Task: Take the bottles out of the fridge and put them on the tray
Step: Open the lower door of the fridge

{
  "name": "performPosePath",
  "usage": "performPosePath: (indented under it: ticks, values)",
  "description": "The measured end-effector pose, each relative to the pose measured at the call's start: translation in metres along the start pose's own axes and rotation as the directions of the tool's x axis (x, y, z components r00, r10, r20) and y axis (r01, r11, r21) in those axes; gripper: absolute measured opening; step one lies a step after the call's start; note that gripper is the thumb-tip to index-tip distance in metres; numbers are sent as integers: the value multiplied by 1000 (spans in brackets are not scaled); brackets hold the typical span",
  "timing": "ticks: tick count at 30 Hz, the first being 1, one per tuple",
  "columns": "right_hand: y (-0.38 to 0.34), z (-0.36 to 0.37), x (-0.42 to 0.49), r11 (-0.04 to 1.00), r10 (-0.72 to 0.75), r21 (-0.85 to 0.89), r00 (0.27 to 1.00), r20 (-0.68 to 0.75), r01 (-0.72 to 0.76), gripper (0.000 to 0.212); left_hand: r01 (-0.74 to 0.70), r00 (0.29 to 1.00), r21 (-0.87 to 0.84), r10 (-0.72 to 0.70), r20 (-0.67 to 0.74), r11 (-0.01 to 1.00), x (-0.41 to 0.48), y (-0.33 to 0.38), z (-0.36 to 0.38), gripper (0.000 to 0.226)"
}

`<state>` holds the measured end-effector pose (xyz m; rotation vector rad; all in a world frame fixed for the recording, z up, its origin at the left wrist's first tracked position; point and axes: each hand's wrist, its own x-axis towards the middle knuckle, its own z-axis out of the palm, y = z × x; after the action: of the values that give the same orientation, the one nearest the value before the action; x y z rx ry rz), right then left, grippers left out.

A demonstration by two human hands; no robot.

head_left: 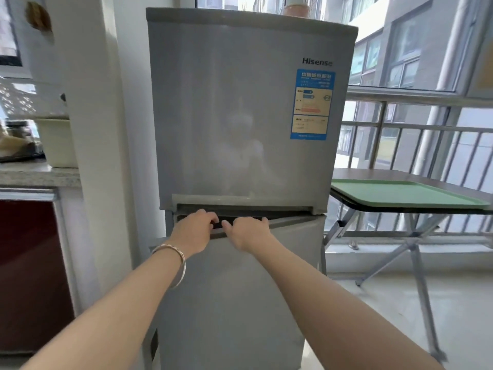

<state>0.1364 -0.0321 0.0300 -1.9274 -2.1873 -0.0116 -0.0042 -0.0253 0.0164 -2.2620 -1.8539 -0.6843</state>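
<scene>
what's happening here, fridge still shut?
Nearly. A person has both hands, left hand and right hand, hooked on the top edge of the fridge's lower door, which is just cracked open. The upper door is closed. No bottles are visible yet. The green tray waits on the folding table to the right.

A home kitchen corner by a balcony: a grey two-door fridge (240,124) fills the centre, a stone countertop (34,174) sits at left, railed windows (416,140) at right.
</scene>
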Motion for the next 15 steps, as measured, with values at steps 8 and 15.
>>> performPosePath:
  ticks: [8, 15]
  values:
    - [33, -8, -34, 930, 368, -1, 929, -33, -368, 62, -128, 952, -129, 158, 261, 983, 4, 52, 10, 46]
    - [89, -25, -68, 827, 535, -332, 818, 213, -454, 75, -204, 890, -128, 238, 389, 971, 11, 135, 36, 52]
